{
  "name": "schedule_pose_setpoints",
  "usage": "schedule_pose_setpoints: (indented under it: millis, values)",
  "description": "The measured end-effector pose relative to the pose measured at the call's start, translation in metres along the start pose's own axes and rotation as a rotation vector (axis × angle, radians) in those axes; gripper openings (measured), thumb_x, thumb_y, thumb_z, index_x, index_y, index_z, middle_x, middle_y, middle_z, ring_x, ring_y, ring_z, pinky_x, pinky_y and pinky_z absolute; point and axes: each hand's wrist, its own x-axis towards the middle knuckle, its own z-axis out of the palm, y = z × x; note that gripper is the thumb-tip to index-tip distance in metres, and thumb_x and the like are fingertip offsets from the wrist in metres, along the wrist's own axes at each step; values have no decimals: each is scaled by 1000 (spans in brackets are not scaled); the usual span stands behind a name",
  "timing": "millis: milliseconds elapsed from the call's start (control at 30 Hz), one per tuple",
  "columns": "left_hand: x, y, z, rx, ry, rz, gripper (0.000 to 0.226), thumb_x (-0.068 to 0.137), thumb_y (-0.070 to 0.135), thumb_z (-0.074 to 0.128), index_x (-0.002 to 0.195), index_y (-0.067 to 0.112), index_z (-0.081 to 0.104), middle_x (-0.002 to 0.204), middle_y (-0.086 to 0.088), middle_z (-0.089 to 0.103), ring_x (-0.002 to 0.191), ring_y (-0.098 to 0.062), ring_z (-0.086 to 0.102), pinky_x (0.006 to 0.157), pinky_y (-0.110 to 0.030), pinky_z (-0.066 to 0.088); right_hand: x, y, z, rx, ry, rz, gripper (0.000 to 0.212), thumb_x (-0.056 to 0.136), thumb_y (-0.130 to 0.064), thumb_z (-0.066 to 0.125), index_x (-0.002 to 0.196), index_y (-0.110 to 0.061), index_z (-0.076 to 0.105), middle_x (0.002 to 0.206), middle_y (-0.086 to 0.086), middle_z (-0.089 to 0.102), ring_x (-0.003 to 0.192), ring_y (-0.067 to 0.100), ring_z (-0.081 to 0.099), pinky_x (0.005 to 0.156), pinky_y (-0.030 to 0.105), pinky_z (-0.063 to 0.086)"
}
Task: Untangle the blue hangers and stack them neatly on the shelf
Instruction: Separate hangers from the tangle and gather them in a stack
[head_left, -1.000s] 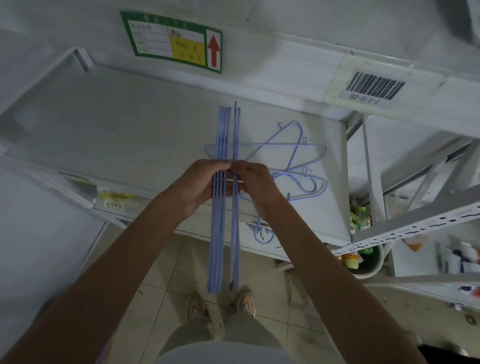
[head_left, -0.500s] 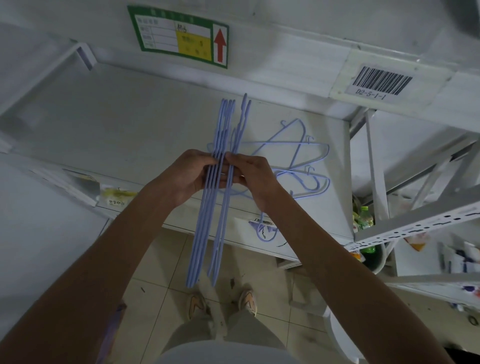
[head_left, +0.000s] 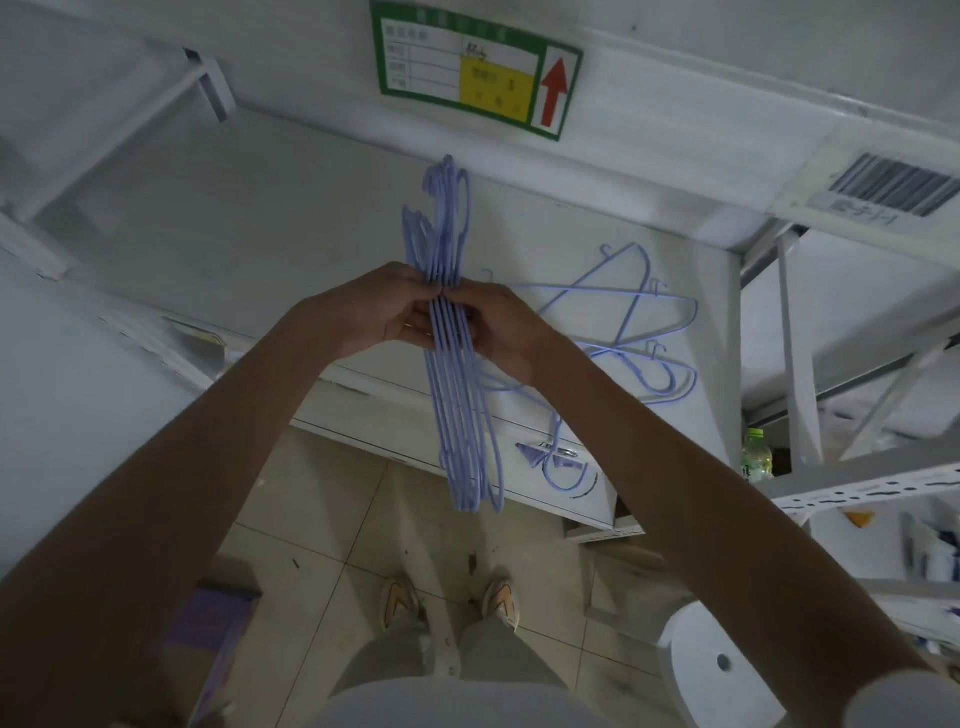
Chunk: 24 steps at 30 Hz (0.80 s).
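**Inspector:** State of the grip?

**Assistant:** Both hands are closed round one bundle of blue hangers (head_left: 457, 395). The left hand (head_left: 387, 317) clasps it from one side, the right hand (head_left: 501, 332) from the other, fingers curled and meeting at the bundle's middle. Nothing else is held.

**Inspector:** Orientation of the bundle?

**Assistant:** Its long axis runs away from the person: one end projects beyond the grip over the shelf (head_left: 260, 234), the other hangs back past the shelf's front edge, above the floor. The wires lie close and roughly parallel; near the lower end one strand bows slightly outward, so alignment is not complete. Which end carries the hooks cannot be told with certainty.

**Inspector:** Remaining work?

**Assistant:** A loose tangle of hangers (head_left: 623, 322) lies flat on the shelf, just to the right of the grip and slightly beyond it, crossed over one another. One hanger (head_left: 561, 467) droops over the front edge, below the right wrist.

**Inspector:** Which hand is nearer?

**Assistant:** The right, clearly; the tangle begins just beside its knuckles. In my judgement the bundle needs laying down on the bare shelf left of the grip, axis unchanged, before the right hand reaches across.
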Motion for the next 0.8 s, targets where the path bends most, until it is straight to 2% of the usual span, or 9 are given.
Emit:
schedule_pose_setpoints:
  millis: [67, 133, 267, 333, 400, 500, 600, 700, 800]
  values:
    - [6, -1, -13, -70, -37, -10, 34, 107, 13, 45, 129, -10, 59, 115, -26, 69, 92, -31, 73, 84, -41, 63, 15, -5, 0, -17, -13, 23, 43, 104, -16, 52, 142, 5, 56, 127, 22, 63, 114, 34, 60, 109, 53, 47]
    - [11, -3, -24, -160, -47, -21, 36, 106, 13, 46, 132, -8, 57, 113, -22, 70, 92, -29, 74, 82, -41, 63, 27, -4, 2, -39, -9, 17, 42, 104, -17, 53, 140, 4, 59, 123, 20, 65, 111, 33, 61, 110, 53, 46]
    - [23, -11, -45, -269, -63, -76, 35, 103, 14, 48, 130, -6, 58, 116, -23, 68, 98, -34, 71, 81, -43, 63, 47, 2, 14, 40, -26, 32, 34, 105, -18, 54, 131, 2, 64, 118, 17, 67, 107, 30, 63, 104, 47, 50]
    - [27, -15, -53, -299, -64, -102, 29, 103, 13, 47, 123, -3, 62, 109, -20, 71, 92, -31, 73, 76, -43, 63, 56, 7, 20, 136, -48, 47, 24, 105, -22, 55, 116, -6, 69, 110, 13, 69, 98, 26, 67, 98, 42, 51]
    - [31, -18, -58, -317, -58, -120, 27, 103, 13, 48, 120, -1, 63, 105, -19, 72, 89, -30, 74, 74, -42, 63, 65, 17, 22, 179, -42, 39, 22, 103, -29, 61, 110, -11, 72, 104, 8, 73, 94, 21, 70, 96, 39, 54]
    - [37, -26, -65, -339, -65, -154, 31, 102, 14, 48, 126, -2, 60, 108, -20, 70, 92, -31, 72, 77, -44, 62, 74, 29, 21, 134, -16, 20, 30, 94, -37, 69, 110, -13, 76, 104, 8, 76, 96, 21, 72, 90, 36, 59]
    - [42, -39, -72, -356, -124, -203, 37, 100, 14, 48, 132, -1, 57, 118, -24, 67, 107, -38, 68, 87, -47, 60, 80, 37, 17, 35, -16, 2, 26, 90, -39, 72, 102, -17, 80, 96, 6, 77, 87, 17, 74, 76, 30, 59]
    - [48, -51, -77, -309, -151, -232, 43, 98, 7, 46, 138, -6, 52, 129, -30, 62, 112, -40, 67, 91, -47, 60, 86, 48, 14, 7, -13, -5, 16, 92, -31, 71, 98, -20, 82, 97, 6, 78, 89, 17, 74, 79, 31, 60]
    - [53, -66, -72, -313, -143, -157, 43, 100, 3, 46, 143, -3, 48, 129, -31, 58, 116, -41, 62, 93, -46, 59, 90, 54, 14, 22, 21, -3, 20, 93, -28, 71, 109, -19, 80, 106, 6, 79, 96, 19, 75, 81, 32, 62]
